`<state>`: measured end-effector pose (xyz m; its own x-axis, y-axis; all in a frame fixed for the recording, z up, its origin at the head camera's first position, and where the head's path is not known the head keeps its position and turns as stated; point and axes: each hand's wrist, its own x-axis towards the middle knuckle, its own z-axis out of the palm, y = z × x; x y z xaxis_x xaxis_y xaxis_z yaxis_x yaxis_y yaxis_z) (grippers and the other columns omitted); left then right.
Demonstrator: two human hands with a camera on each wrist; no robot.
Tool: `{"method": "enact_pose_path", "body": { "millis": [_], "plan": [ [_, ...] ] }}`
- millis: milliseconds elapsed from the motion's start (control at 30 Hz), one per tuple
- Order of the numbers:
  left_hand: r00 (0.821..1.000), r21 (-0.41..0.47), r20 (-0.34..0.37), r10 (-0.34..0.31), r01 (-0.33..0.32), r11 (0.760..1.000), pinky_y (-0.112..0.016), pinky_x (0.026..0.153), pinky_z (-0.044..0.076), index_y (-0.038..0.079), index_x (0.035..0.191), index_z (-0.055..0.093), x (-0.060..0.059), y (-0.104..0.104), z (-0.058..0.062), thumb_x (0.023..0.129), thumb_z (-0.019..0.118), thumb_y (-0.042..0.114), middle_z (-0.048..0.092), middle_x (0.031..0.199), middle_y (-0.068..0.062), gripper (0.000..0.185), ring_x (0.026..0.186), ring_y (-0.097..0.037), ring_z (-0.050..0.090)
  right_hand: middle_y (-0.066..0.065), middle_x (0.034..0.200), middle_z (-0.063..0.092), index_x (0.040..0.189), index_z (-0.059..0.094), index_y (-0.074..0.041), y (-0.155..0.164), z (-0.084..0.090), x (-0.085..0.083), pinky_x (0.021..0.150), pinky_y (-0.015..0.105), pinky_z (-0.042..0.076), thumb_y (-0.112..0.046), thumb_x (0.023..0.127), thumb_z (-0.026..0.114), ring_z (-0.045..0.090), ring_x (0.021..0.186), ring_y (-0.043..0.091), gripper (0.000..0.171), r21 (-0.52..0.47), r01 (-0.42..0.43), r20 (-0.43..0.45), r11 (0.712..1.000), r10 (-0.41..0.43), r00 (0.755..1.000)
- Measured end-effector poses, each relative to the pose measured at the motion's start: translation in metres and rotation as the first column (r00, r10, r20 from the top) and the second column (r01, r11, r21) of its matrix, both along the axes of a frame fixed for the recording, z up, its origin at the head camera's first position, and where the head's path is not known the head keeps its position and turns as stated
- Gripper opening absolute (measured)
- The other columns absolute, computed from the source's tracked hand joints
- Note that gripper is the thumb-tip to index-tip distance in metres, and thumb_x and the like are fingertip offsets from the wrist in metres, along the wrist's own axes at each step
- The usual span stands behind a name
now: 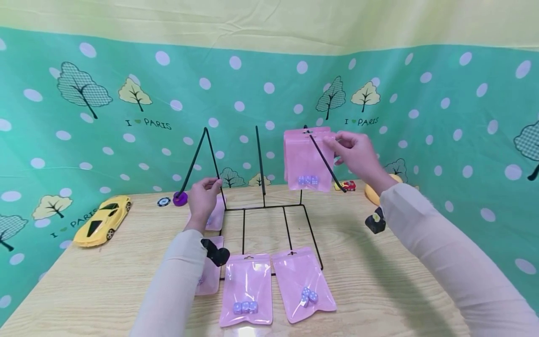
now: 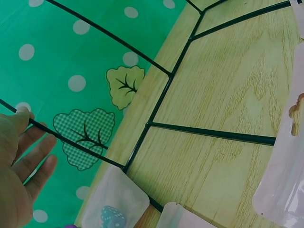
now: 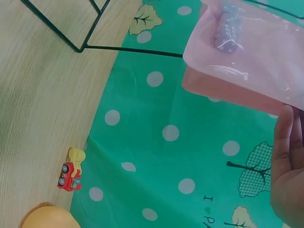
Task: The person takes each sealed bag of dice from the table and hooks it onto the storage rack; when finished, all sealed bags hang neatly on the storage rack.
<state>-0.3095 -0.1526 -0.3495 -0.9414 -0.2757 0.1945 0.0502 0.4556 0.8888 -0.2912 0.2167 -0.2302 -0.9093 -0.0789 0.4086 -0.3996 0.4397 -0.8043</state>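
A black wire display rack (image 1: 265, 206) stands on the table with its arms angled toward me. Two pink zip bags (image 1: 309, 161) hang one in front of the other on its right arm; the front one shows purple dice (image 1: 309, 180) at its bottom. My right hand (image 1: 353, 152) pinches the upper right edge of the front bag, its fingers partly hidden behind it in the right wrist view. On the left, my left hand (image 1: 203, 199) holds the rack's left upright (image 2: 71, 142) between thumb and fingers.
Two pink dice bags, a left one (image 1: 246, 290) and a right one (image 1: 303, 285), lie at the rack's front. More bags lie partly under my left arm. A yellow toy car (image 1: 105, 220), a purple disc (image 1: 180, 199) and a red toy vehicle (image 3: 70, 176) are around the rack.
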Motion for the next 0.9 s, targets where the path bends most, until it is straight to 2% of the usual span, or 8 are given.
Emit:
{"method": "enact_pose_path", "body": {
  "millis": [233, 433, 533, 733, 800, 900],
  "plan": [
    [1.000, 0.003, 0.000, -0.001, 0.001, 1.000, -0.045, 0.095, 0.051, 0.003, 0.128, 0.068, 0.0000, 0.0008, -0.0004, 0.105, 0.060, 0.026, 0.071, 0.120, -0.020, 0.034, 0.108, -0.034, 0.069, 0.003, 0.081, 0.072, 0.099, 0.072, -0.005, -0.0040, 0.0013, -0.0063, 0.061, 0.025, 0.056, -0.053, 0.095, 0.066, 0.066, 0.072, 0.019, 0.048, 0.061, 0.084, -0.010, 0.995, -0.083, 0.996],
    [1.000, 0.002, 0.001, -0.001, 0.001, 1.000, -0.044, 0.095, 0.052, 0.003, 0.127, 0.068, 0.0009, 0.0020, 0.0017, 0.105, 0.060, 0.026, 0.071, 0.120, -0.020, 0.033, 0.109, -0.033, 0.069, 0.006, 0.086, 0.074, 0.099, 0.074, -0.006, -0.0075, 0.0032, -0.0066, 0.054, 0.023, 0.047, -0.054, 0.095, 0.065, 0.066, 0.075, 0.019, 0.049, 0.098, 0.146, -0.041, 0.985, -0.142, 0.989],
    [1.000, -0.002, -0.002, 0.002, -0.002, 1.000, -0.045, 0.095, 0.052, 0.003, 0.127, 0.068, 0.0009, 0.0023, 0.0022, 0.105, 0.060, 0.026, 0.071, 0.120, -0.020, 0.033, 0.108, -0.033, 0.069, 0.008, 0.089, 0.074, 0.099, 0.074, -0.007, -0.0092, 0.0040, -0.0057, 0.055, 0.024, 0.046, -0.055, 0.095, 0.064, 0.065, 0.075, 0.018, 0.049, 0.143, 0.199, -0.075, 0.970, -0.190, 0.979],
    [1.000, -0.005, -0.008, 0.006, -0.006, 1.000, -0.045, 0.095, 0.052, 0.003, 0.126, 0.069, 0.0004, 0.0018, 0.0015, 0.105, 0.061, 0.027, 0.071, 0.120, -0.020, 0.033, 0.108, -0.033, 0.069, 0.010, 0.093, 0.074, 0.103, 0.074, -0.007, -0.0094, 0.0053, -0.0017, 0.070, 0.031, 0.049, -0.063, 0.092, 0.064, 0.065, 0.080, 0.020, 0.058, 0.236, 0.295, -0.133, 0.926, -0.270, 0.954],
    [1.000, -0.006, -0.009, 0.007, -0.007, 1.000, -0.045, 0.095, 0.052, 0.003, 0.126, 0.069, 0.0002, 0.0015, 0.0010, 0.104, 0.061, 0.026, 0.071, 0.120, -0.020, 0.033, 0.108, -0.033, 0.069, 0.011, 0.094, 0.073, 0.106, 0.072, -0.006, -0.0074, 0.0049, -0.0002, 0.074, 0.033, 0.050, -0.064, 0.092, 0.063, 0.065, 0.083, 0.021, 0.060, 0.236, 0.291, -0.128, 0.927, -0.267, 0.955],
    [1.000, 0.000, -0.011, 0.006, -0.006, 1.000, -0.045, 0.095, 0.052, 0.003, 0.127, 0.068, 0.0002, 0.0006, 0.0002, 0.104, 0.061, 0.025, 0.071, 0.120, -0.020, 0.032, 0.108, -0.033, 0.069, 0.011, 0.095, 0.072, 0.110, 0.070, -0.006, -0.0028, 0.0027, 0.0022, 0.074, 0.032, 0.051, -0.061, 0.095, 0.061, 0.065, 0.084, 0.021, 0.058, 0.225, 0.257, -0.104, 0.940, -0.239, 0.965]
  ]
}}
